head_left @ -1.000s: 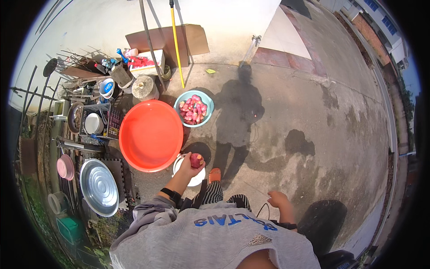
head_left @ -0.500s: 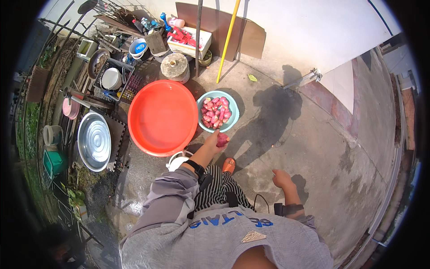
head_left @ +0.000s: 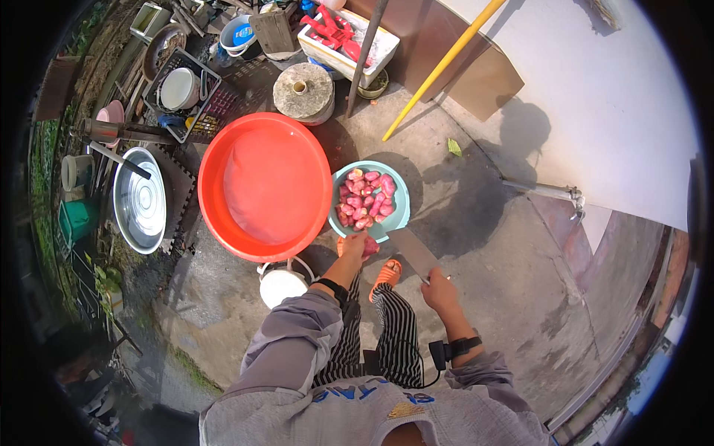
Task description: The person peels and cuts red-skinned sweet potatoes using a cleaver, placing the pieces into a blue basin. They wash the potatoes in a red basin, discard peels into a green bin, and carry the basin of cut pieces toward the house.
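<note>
My left hand [head_left: 352, 247] is closed round a purple-red sweet potato [head_left: 370, 247], just over the near rim of a pale turquoise basin [head_left: 402, 195]. Inside that basin lie several more sweet potatoes [head_left: 362, 201], some with pale cut spots. My right hand [head_left: 440, 291] grips the handle of a cleaver [head_left: 414, 253]. The cleaver's wide flat blade slants up and left, its far end close to the basin's near right rim. A gap separates the blade from the sweet potato in my left hand.
A large red basin [head_left: 325, 160] with water stands left of the turquoise one. A white bucket [head_left: 283, 287] sits below it. Farther left is a shiny metal basin [head_left: 141, 201]. A yellow pole [head_left: 440, 72] leans at the back, near a foam box [head_left: 381, 53] and a round concrete block [head_left: 303, 93].
My right hand has moved left and slightly up towards the basin, and the cleaver blade now shows. My left hand, still holding the sweet potato, is slightly lower. The view has shifted.
</note>
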`<state>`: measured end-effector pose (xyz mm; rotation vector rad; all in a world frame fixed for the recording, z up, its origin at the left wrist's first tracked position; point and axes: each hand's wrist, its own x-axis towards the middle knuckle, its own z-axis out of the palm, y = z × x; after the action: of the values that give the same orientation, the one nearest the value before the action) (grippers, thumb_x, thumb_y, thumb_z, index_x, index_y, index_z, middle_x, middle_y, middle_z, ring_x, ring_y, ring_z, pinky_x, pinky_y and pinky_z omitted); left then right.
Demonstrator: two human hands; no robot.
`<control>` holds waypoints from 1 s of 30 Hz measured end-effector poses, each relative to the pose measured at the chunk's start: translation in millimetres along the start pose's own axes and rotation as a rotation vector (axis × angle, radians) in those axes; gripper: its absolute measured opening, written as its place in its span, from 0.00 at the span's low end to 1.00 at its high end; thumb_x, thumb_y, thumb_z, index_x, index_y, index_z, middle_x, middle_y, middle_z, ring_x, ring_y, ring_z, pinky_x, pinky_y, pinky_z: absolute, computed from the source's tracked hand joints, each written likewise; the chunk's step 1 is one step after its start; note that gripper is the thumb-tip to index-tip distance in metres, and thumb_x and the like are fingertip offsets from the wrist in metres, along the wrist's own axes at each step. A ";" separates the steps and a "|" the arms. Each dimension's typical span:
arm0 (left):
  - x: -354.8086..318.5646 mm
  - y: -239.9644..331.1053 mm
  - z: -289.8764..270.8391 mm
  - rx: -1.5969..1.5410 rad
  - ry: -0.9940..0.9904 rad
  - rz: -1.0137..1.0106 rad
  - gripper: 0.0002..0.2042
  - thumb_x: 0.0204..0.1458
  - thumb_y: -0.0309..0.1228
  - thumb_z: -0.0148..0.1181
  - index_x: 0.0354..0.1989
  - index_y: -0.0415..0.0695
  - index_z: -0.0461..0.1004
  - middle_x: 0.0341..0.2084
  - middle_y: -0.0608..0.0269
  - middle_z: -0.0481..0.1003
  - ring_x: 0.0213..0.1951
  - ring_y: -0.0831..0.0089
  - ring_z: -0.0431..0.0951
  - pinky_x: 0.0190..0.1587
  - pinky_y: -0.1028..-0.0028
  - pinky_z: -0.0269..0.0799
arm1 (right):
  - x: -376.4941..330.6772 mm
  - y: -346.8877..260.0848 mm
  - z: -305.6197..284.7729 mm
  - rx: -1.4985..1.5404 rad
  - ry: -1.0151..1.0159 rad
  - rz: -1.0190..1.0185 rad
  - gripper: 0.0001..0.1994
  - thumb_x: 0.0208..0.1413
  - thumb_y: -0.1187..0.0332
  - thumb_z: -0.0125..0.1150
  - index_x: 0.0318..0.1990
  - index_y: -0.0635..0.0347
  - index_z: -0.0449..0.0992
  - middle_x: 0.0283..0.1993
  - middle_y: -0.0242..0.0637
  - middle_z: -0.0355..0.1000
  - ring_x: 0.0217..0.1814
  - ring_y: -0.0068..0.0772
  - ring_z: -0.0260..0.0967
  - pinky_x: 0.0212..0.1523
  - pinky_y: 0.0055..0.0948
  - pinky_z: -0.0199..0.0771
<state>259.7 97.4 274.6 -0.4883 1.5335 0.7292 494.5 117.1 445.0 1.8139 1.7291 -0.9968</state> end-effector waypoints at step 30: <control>295.2 -61.9 -82.2 -0.069 0.270 0.142 0.15 0.57 0.31 0.54 0.53 0.50 0.65 0.47 0.67 0.69 0.48 0.70 0.70 0.44 0.62 0.71 | 475.0 27.6 149.7 0.659 0.069 -0.126 0.29 0.56 0.61 0.61 0.61 0.66 0.63 0.58 0.51 0.68 0.62 0.42 0.64 0.62 0.39 0.62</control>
<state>213.2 31.2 -27.3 -0.5501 1.8134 0.8548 472.0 317.2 -11.4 2.1507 1.6897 -1.7295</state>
